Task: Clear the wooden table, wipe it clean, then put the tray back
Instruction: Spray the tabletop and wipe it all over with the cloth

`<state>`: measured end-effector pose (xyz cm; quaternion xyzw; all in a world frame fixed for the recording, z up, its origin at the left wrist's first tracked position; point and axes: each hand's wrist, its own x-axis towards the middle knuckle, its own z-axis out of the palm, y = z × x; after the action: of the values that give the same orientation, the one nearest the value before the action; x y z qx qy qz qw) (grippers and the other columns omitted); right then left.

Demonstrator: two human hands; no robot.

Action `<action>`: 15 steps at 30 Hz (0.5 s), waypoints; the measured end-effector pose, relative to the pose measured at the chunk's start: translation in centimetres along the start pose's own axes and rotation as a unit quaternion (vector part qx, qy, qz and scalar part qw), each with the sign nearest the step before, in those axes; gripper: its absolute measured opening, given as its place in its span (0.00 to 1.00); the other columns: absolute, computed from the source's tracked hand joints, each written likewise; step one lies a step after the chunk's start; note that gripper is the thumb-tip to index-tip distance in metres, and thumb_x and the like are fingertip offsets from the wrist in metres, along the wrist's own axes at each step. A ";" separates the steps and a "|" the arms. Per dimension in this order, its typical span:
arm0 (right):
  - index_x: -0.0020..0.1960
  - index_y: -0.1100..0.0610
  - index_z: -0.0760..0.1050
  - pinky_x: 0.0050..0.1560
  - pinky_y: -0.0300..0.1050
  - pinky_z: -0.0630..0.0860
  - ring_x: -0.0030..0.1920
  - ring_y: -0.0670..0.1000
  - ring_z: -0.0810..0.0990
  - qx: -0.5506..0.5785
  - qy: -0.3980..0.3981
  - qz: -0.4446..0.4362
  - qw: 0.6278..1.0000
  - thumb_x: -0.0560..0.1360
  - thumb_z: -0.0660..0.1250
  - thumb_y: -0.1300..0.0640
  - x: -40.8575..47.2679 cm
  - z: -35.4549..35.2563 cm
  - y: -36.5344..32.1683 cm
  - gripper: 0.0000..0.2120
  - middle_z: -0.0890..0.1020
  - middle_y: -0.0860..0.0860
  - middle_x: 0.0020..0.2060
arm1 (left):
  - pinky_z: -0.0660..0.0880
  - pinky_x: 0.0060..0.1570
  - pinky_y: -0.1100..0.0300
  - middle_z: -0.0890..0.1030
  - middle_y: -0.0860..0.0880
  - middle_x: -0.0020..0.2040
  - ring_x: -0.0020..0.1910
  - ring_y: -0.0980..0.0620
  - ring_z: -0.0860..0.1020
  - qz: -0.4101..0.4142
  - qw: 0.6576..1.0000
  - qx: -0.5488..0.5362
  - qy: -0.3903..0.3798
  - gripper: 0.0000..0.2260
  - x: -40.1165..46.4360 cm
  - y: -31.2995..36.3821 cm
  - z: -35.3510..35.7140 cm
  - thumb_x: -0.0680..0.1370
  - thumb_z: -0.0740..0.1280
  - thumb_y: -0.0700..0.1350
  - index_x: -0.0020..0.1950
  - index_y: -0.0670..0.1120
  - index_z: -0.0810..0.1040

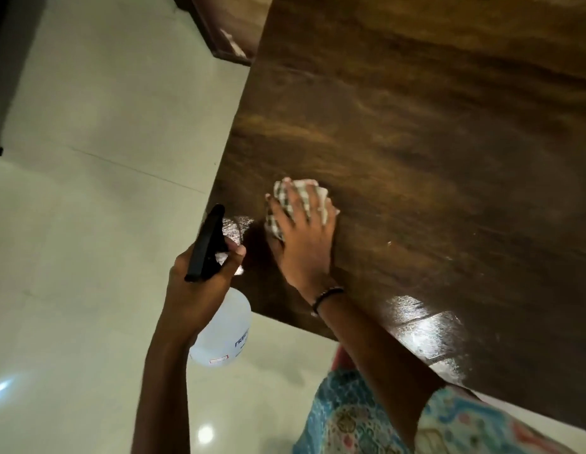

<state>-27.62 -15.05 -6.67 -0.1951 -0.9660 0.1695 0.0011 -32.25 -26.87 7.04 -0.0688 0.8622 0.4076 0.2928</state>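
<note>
The dark wooden table (416,126) fills the right and upper part of the view. My right hand (301,237) presses flat on a checked white cloth (313,196) near the table's left front corner. My left hand (200,276) holds a spray bottle (223,332) with a black trigger head and a clear white body, just off the table's corner above the floor. No tray is in view.
Pale tiled floor (88,191) lies to the left and in front of the table. A dark wooden piece of furniture (226,31) stands beyond the table's far left corner. Wet glossy patches (422,326) shine on the table's near edge.
</note>
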 end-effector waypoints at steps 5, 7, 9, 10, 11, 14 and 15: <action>0.73 0.51 0.65 0.72 0.65 0.53 0.75 0.63 0.57 0.004 -0.058 -0.242 0.969 0.77 0.61 0.48 -2.1 2.2 -4.7 0.26 0.64 0.54 0.74 | 0.71 0.39 0.62 0.80 0.54 0.43 0.33 0.52 0.73 0.062 0.998 -0.010 0.026 0.23 -0.8 -1.1 -2.3 0.76 0.68 0.43 0.56 0.73 0.71; 0.73 0.51 0.66 0.72 0.64 0.57 0.75 0.64 0.57 0.011 -0.068 -0.318 0.946 0.75 0.63 0.49 -4.2 1.7 -3.4 0.27 0.65 0.55 0.74 | 0.70 0.40 0.60 0.79 0.52 0.45 0.35 0.50 0.72 0.102 0.994 -0.010 0.040 0.26 -1.0 -0.6 -2.7 0.76 0.67 0.42 0.51 0.78 0.70; 0.73 0.48 0.63 0.74 0.62 0.54 0.76 0.61 0.55 -0.022 -0.083 -0.369 0.925 0.75 0.61 0.47 -5.9 1.1 -0.8 0.27 0.63 0.53 0.75 | 0.70 0.43 0.59 0.79 0.49 0.46 0.36 0.48 0.73 0.138 0.989 -0.002 0.059 0.22 -1.1 -0.5 -2.8 0.76 0.67 0.43 0.46 0.74 0.72; 0.74 0.47 0.62 0.75 0.61 0.53 0.76 0.60 0.55 -0.040 -0.091 -0.373 0.922 0.75 0.60 0.46 -6.6 0.6 0.6 0.27 0.62 0.51 0.75 | 0.71 0.43 0.58 0.79 0.48 0.47 0.36 0.47 0.73 0.151 0.986 -0.008 0.070 0.17 -0.9 -0.6 -2.7 0.76 0.67 0.43 0.47 0.68 0.74; 0.74 0.45 0.62 0.75 0.61 0.52 0.76 0.59 0.56 -0.052 -0.092 -0.356 0.929 0.76 0.59 0.45 -7.1 0.2 2.0 0.26 0.63 0.50 0.75 | 0.71 0.44 0.57 0.79 0.47 0.47 0.36 0.47 0.73 0.161 0.984 -0.018 0.076 0.11 -0.8 -0.8 -2.5 0.76 0.68 0.43 0.49 0.60 0.75; 0.73 0.44 0.62 0.74 0.59 0.52 0.76 0.57 0.57 -0.057 -0.069 -0.194 0.977 0.76 0.61 0.46 -8.4 -0.7 3.4 0.26 0.62 0.49 0.75 | 0.73 0.47 0.63 0.79 0.46 0.47 0.40 0.47 0.76 0.193 0.978 -0.031 0.078 0.10 -0.5 -1.2 -1.9 0.76 0.68 0.43 0.54 0.41 0.74; 0.74 0.44 0.61 0.74 0.60 0.52 0.76 0.56 0.56 -0.059 -0.067 -0.130 0.987 0.76 0.62 0.46 -8.5 -0.7 2.8 0.27 0.60 0.49 0.76 | 0.73 0.47 0.66 0.78 0.48 0.47 0.40 0.48 0.77 0.202 0.975 -0.036 0.082 0.12 -0.5 -1.2 -1.5 0.76 0.68 0.43 0.55 0.39 0.73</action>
<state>-18.63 -15.60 -6.40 -0.0554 -0.9894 0.1231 -0.0529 -32.11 -28.88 7.26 0.0629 0.8641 0.4823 0.1296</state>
